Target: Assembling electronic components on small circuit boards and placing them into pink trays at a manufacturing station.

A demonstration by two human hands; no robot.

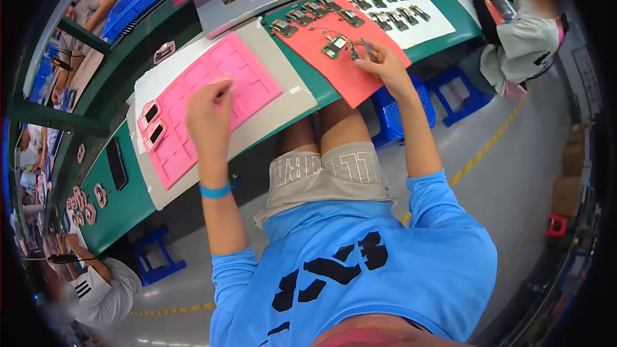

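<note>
My left hand [211, 112] is closed in a pinch above the pink foam tray [247, 80]. A bit of pink shows at its fingertips, too small to name. Two pink cases with dark screens, one case [149, 114] above another case [155, 135], sit at the tray's left end. Over the orange-red mat [357, 93], my right hand [385, 69] is closed around what look like tweezers [368, 50], their points toward the far side. Just left of those points lies a small green circuit board [334, 45] with a pale part on it.
Several circuit boards [315, 9] line the mat's far edge; others stand on a white sheet [430, 19]. A grey panel [257, 0] and blue crate [138, 0] lie behind. Left are a black bar [116, 164] and pink cases [78, 199]. Co-workers sit at both sides.
</note>
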